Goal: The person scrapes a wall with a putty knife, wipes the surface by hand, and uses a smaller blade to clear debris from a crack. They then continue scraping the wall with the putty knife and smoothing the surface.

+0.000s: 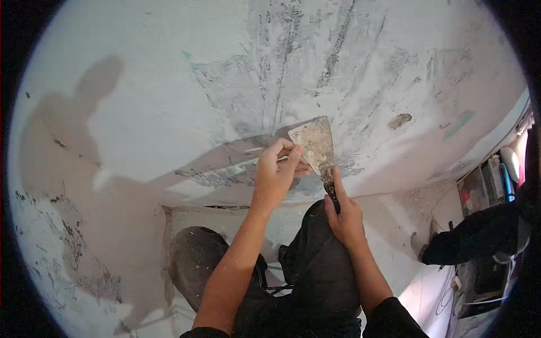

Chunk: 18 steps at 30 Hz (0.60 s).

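A putty knife (314, 145) with a wide, stained blade and a black handle is held in front of the wall, blade pointing up. My right hand (345, 217) is closed round its handle, the index finger stretched along it toward the blade. At the blade's left edge is my left hand (277, 172), fingers curled and thumb against that edge; the tips of some fingers are partly hidden. Behind the blade, the wall (242, 101) is whitish with grey scraped streaks and rough patches.
My bent knees (197, 259) are close to the wall's foot. A small hole (400, 121) marks the wall at right. On the far right stand another person's dark-clothed leg (473, 236) and a cluttered shelf (482, 186). Shadows fall across the wall's left side.
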Each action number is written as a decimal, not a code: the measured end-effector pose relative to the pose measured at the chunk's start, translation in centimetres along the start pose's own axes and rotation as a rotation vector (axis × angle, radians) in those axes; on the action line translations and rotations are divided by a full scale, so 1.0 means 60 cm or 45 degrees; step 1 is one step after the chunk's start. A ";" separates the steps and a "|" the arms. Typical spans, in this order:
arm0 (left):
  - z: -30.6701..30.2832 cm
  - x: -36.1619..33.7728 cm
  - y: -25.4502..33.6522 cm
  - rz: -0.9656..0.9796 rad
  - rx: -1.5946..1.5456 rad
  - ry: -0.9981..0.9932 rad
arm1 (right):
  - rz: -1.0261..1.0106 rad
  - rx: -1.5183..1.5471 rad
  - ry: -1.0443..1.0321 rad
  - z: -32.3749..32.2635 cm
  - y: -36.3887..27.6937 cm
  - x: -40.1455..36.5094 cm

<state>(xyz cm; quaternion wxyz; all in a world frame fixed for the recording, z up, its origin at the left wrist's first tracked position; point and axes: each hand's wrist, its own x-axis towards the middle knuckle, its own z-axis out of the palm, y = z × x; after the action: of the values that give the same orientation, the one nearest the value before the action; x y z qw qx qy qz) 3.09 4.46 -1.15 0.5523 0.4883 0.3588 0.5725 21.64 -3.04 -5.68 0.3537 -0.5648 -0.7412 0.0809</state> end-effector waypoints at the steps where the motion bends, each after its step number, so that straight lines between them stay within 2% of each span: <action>1: 0.001 0.000 -0.001 0.012 0.005 -0.008 | 0.011 0.015 -0.014 -0.003 -0.004 -0.003; 8: 0.003 -0.002 -0.005 -0.015 0.053 -0.004 | 0.016 0.071 -0.032 -0.004 -0.008 0.000; 12: 0.003 -0.003 -0.007 0.077 0.074 0.007 | 0.036 0.070 -0.060 -0.014 -0.016 0.003; 14: 0.001 -0.007 -0.017 0.049 0.112 -0.011 | -0.046 0.074 -0.055 -0.019 -0.019 -0.006; 18: 0.005 0.001 -0.004 -0.012 0.058 0.048 | 0.008 0.144 -0.082 -0.014 -0.015 0.006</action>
<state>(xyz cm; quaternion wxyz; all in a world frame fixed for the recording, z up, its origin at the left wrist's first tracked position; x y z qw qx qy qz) 3.43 4.50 -1.28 0.5369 0.4882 0.3842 0.5708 21.44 -3.28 -4.47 0.3608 -0.5432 -0.7447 0.1420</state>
